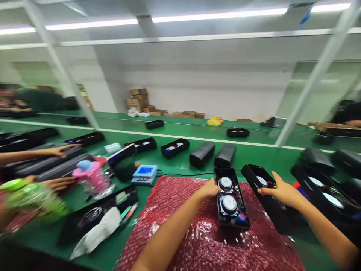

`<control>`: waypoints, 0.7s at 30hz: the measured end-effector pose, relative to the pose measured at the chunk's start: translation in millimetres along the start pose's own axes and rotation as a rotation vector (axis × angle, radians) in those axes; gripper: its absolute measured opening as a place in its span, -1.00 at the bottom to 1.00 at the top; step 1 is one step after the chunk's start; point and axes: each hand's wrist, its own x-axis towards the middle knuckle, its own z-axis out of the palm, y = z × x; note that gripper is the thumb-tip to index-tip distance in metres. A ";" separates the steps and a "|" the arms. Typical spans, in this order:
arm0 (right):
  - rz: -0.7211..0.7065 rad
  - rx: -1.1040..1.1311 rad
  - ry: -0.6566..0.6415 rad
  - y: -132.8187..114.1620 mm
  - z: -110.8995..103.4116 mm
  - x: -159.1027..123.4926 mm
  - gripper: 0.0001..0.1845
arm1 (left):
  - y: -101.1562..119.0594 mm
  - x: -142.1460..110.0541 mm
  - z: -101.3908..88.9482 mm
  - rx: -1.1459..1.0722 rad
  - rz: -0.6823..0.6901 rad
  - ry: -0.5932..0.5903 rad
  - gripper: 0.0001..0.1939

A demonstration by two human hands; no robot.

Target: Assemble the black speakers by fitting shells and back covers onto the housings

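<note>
Open speaker housing (232,194): at the left hand (210,190), above the red bubble wrap (175,214), two white-backed drivers facing up; whether its far end touches the wrap, I cannot tell.
Left hand: closed on the housing's left wall, thumb over the rim, the other fingers hidden.
Right hand: thumb and forefinger parted around a second speaker housing (266,207), holding it; the lower fingers are out of sight.
Second speaker housing: slanted, just right of the first, one white driver showing past the right thumb.
Grey speaker shells (202,155): two, side by side on the green counter (183,167), just beyond the left hand.
Blue device with a screen (144,175): left of the left hand, past the bubble wrap's edge.
Pink-lidded cup (91,177): farther left of the left hand.
Co-worker's hands (59,183): beyond that cup, near long grey shells (60,167).
</note>
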 end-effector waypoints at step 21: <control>-0.465 -0.122 -0.319 -261.0 104.7 -78.3 0.02 | -104.1 -102.5 -218.9 0.268 -0.133 0.328 -0.60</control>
